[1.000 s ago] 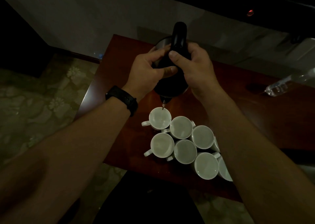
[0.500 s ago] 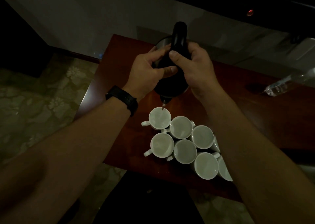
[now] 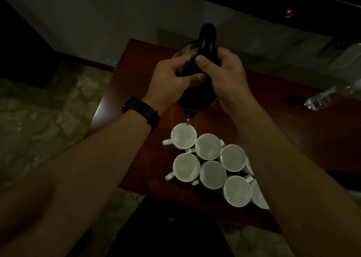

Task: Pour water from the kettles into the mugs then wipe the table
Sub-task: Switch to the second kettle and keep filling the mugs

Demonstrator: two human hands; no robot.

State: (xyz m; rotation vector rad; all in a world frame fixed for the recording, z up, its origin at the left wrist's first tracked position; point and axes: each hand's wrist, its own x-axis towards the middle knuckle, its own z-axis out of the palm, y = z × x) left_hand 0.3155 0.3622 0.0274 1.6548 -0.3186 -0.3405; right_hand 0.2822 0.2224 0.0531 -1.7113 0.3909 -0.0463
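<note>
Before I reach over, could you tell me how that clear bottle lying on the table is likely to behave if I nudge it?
The bottle lies on its side on the table, so a nudge would probably roll it. It looks like thin clear plastic, so likely light and squashy. How full it is, I cannot tell.

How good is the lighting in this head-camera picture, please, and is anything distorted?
Head view: dim throughout; the white mugs stand out brightest, while the black kettle nearly merges with the dark surroundings; head view again: wide-angle stretch enlarges both forearms near the lower corners.
</note>
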